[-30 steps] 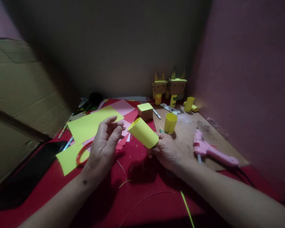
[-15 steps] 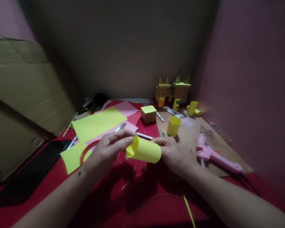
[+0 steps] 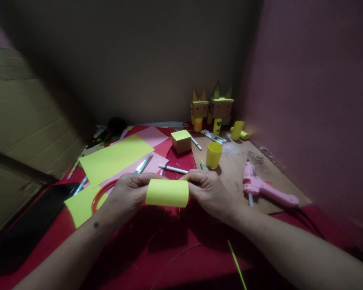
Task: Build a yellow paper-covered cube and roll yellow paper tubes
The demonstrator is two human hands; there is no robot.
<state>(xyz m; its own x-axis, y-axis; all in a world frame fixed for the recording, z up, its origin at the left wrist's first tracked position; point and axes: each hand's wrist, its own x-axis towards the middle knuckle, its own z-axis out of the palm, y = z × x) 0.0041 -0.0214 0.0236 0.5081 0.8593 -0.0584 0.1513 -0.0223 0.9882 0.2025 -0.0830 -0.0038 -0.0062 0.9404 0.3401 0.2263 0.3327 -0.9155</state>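
A rolled yellow paper tube [image 3: 167,193] lies level between my two hands. My left hand [image 3: 132,191] is closed on its left end, and my right hand [image 3: 207,191] grips the right end; the far fingertips are hidden behind the paper. Just beyond the left hand are scissors with a red handle [image 3: 100,197], their blades on pink paper [image 3: 125,169]. A white marker [image 3: 173,168] lies behind the tube. Past my right hand stands a yellow paper cylinder [image 3: 214,155], and a small cardboard box [image 3: 181,141] with a yellow top sits further back.
A pink glue gun [image 3: 264,189] rests on a brown board [image 3: 230,177] at right, its cord trailing off. Two cardboard figures with pointed ears [image 3: 222,108] stand at the back. Yellow sheets [image 3: 116,155] and a black flat object [image 3: 33,229] lie left on the red cloth [image 3: 181,257].
The paper tube has turned from slanted, with its left opening showing, to level and side-on. Both hands have shifted slightly in view, and the whole scene has moved a little left.
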